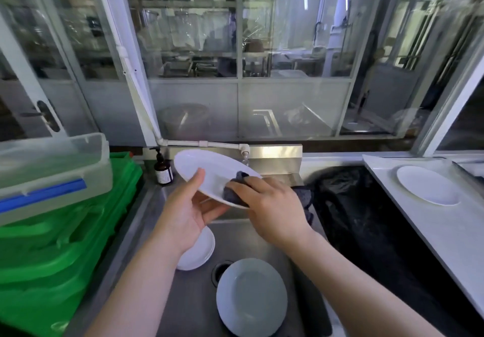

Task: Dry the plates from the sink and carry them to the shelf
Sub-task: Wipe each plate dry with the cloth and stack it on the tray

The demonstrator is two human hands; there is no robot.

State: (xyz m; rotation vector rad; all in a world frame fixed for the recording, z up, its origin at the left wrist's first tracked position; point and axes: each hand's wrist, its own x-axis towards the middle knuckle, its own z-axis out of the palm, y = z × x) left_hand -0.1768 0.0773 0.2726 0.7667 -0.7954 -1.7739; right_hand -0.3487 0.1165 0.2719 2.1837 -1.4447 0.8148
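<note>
Glass partition panels [288, 48] in pale frames filled the wall before us, with blurred shelves of pots behind them. Below ran a steel sink [188, 305], a white pipe with a tap [245, 153] along its back edge. To our left rose a stack of green crates [60, 252] with a clear plastic tub [52, 169] on top; to our right a white shelf [445, 226] carried one white plate [427, 186], with black plastic sheeting [366, 218] between shelf and sink. In the basin lay a large white plate near the drain [251, 297] and a small stack of plates [199, 250]. Above the basin, we held a tilted white plate [209, 171], glossy and unmarked: our left hand [188, 211] gripped its near rim, thumb on top, while our right hand [272, 205] pressed a bunched dark blue cloth [235, 187] against its face. A brown pump bottle [163, 169] stood at the sink's back left corner.
</note>
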